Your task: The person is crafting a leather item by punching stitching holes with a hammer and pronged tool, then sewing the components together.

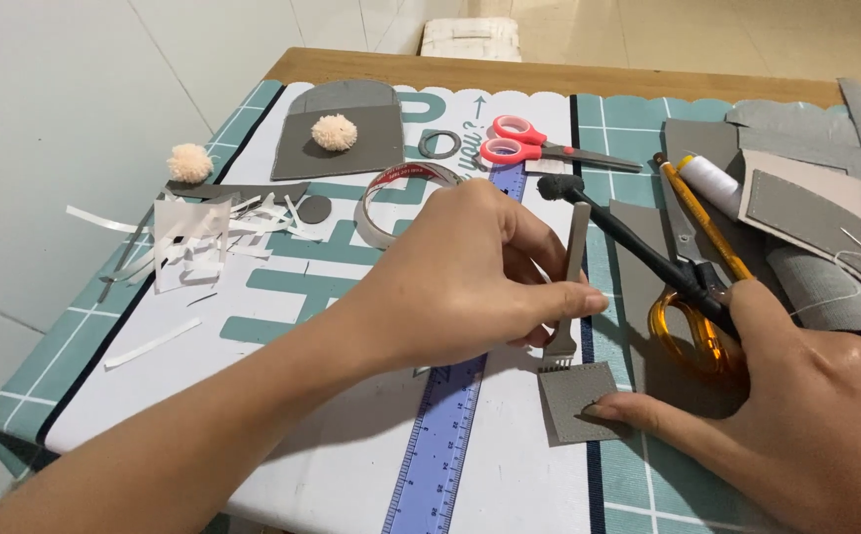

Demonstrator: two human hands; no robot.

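On grey leather, left hand holds pronged steel chisel.

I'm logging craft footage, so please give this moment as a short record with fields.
left hand: left hand pinches a slim metal pronged chisel upright, its teeth on a small grey leather square
right hand: right hand grips a black mallet and pins the square with a fingertip
under the work: blue plastic ruler on a white and teal mat
nearby: red-handled scissors, roll of clear tape, two peach pompoms, white paper scraps
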